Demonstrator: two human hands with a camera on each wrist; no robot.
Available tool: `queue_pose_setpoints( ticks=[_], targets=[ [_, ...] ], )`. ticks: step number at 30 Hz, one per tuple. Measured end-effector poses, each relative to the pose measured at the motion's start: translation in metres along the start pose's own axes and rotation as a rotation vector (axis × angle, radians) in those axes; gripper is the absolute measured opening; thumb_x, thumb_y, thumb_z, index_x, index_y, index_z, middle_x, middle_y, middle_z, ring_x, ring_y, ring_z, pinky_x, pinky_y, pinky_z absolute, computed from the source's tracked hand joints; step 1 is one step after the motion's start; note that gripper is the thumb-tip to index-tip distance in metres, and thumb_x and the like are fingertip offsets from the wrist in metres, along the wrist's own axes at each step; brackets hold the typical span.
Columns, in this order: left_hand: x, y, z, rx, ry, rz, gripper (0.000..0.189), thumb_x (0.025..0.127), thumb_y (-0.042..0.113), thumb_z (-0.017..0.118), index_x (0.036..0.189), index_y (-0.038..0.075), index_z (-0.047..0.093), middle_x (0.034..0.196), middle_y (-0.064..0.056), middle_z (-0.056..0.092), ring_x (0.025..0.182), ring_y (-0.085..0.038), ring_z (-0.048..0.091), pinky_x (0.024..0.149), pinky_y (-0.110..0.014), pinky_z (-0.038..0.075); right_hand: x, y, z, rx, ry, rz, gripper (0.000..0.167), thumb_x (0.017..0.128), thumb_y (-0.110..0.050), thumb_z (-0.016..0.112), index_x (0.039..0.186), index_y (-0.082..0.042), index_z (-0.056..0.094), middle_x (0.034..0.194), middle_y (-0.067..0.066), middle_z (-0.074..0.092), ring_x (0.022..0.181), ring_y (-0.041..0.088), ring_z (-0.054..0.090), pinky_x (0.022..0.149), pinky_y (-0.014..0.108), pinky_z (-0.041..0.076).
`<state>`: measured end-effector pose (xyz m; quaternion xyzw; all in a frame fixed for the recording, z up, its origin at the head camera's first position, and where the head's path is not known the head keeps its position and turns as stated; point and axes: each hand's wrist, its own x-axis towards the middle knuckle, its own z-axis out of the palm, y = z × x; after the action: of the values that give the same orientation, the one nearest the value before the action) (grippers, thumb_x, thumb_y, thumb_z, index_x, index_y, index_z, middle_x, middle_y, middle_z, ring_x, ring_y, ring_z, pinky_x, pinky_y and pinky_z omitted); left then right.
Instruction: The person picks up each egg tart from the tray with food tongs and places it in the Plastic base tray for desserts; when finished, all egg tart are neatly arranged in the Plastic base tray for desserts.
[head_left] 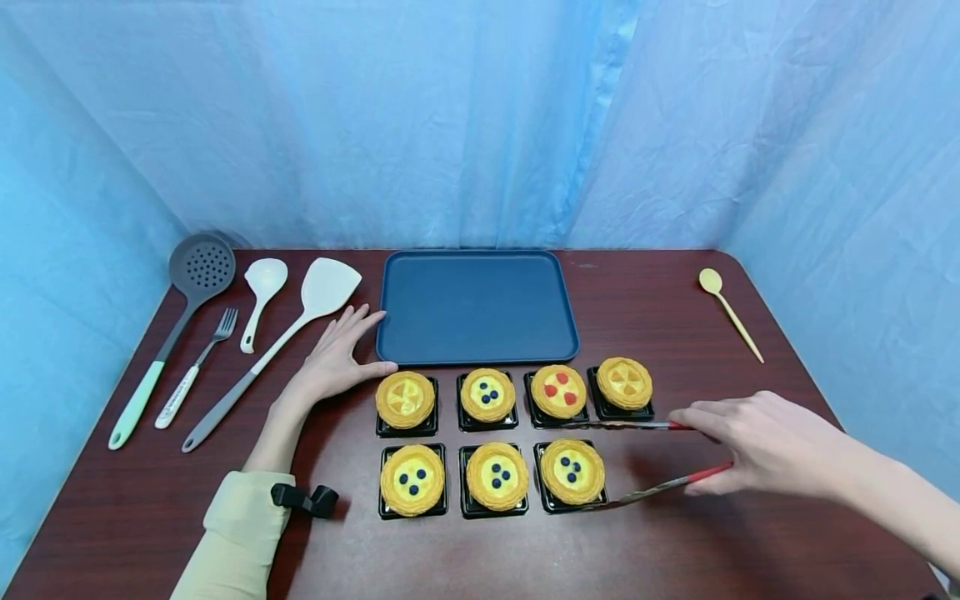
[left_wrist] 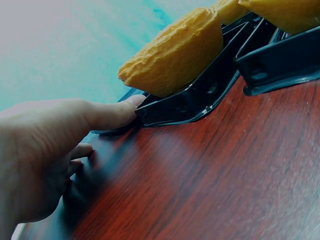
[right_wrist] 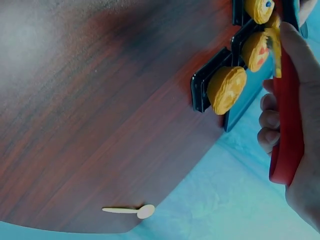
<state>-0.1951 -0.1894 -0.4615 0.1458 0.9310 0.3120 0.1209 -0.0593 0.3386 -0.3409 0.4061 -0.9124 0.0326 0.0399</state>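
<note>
My right hand [head_left: 772, 442] grips red-handled metal tongs [head_left: 660, 485]. The tong arms are spread, one tip by the front of the red-topped tart [head_left: 558, 392], the other by the front-right blueberry tart [head_left: 572, 472]. In the right wrist view the red tong handle [right_wrist: 289, 115] lies along the palm. My left hand [head_left: 333, 358] has extended fingers at the left edge of the blue tray [head_left: 477, 362]. Its thumb [left_wrist: 117, 114] is beside the black holder [left_wrist: 170, 116] of the back-left tart [head_left: 405, 400]; whether they touch, I cannot tell.
Several more tarts [head_left: 487, 394] sit in black holders in two rows before the tray. To the left lie a slotted skimmer [head_left: 201, 265], a fork [head_left: 197, 367], a white ladle [head_left: 266, 279] and a turner [head_left: 327, 287]. A yellow spoon [head_left: 731, 312] lies far right.
</note>
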Motion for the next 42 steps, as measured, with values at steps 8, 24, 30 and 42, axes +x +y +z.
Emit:
queue_pose_setpoints(
  ticks=[8,24,30,42],
  targets=[
    [0.0,-0.002,0.0,-0.001,0.004,-0.003,0.093,0.089,0.046,0.078,0.164,0.017,0.03,0.173,-0.021,0.013,0.162,-0.042,0.0,0.131,-0.062,-0.001,0.015,0.02,-0.012,0.06,0.023,0.206,0.064,0.064,-0.054,0.094,0.115,-0.029,0.066,0.077,-0.027,0.047,0.066,-0.011,0.041,0.056,0.011,0.032],
    [0.0,-0.005,0.003,0.003,0.018,-0.013,0.093,0.09,0.046,0.078,0.164,0.016,0.03,0.173,-0.02,0.013,0.162,-0.042,0.002,0.131,-0.062,0.0,0.079,0.115,0.049,0.124,0.059,0.751,0.07,0.082,-0.075,0.068,0.093,-0.007,0.057,0.07,0.008,0.05,0.059,0.023,0.048,0.05,0.034,0.034],
    [0.0,-0.004,0.007,-0.012,0.022,-0.007,0.093,0.089,0.046,0.078,0.164,0.017,0.031,0.173,-0.02,0.014,0.162,-0.041,0.001,0.132,-0.06,0.0,0.09,0.13,0.08,0.137,0.018,0.83,0.079,0.085,-0.077,0.063,0.103,-0.001,0.054,0.075,0.012,0.055,0.064,0.025,0.055,0.052,0.036,0.04],
    [0.003,-0.001,0.015,-0.021,0.017,-0.003,0.092,0.089,0.047,0.078,0.163,0.018,0.032,0.173,-0.019,0.015,0.162,-0.041,0.004,0.132,-0.06,0.001,0.089,0.125,0.114,0.137,0.026,0.923,0.081,0.083,-0.077,0.066,0.103,0.0,0.05,0.076,0.016,0.055,0.065,0.029,0.054,0.054,0.036,0.039]
  ],
)
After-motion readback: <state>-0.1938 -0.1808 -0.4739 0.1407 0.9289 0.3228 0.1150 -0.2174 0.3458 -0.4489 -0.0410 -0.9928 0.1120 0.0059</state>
